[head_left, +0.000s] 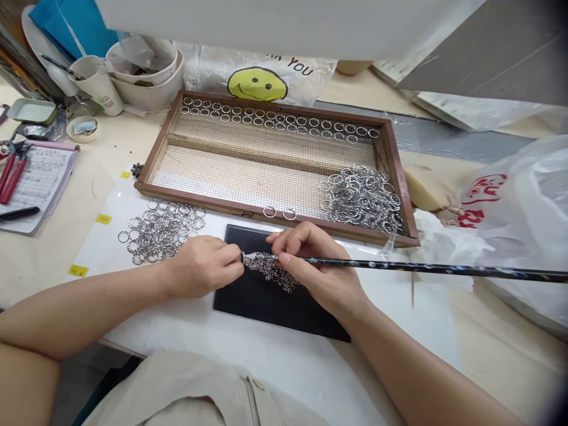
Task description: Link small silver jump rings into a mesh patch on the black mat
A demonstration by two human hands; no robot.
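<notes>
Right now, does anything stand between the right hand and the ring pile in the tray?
Yes, the mesh tray's wooden front rim runs between the right hand and the ring pile behind it; nothing else visible does.

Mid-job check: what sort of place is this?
Likely a craft workshop for small metal parts: a wooden-framed mesh tray holding metal rings, a slim patterned tool in the right hand, and red-handled pliers or cutters.
</notes>
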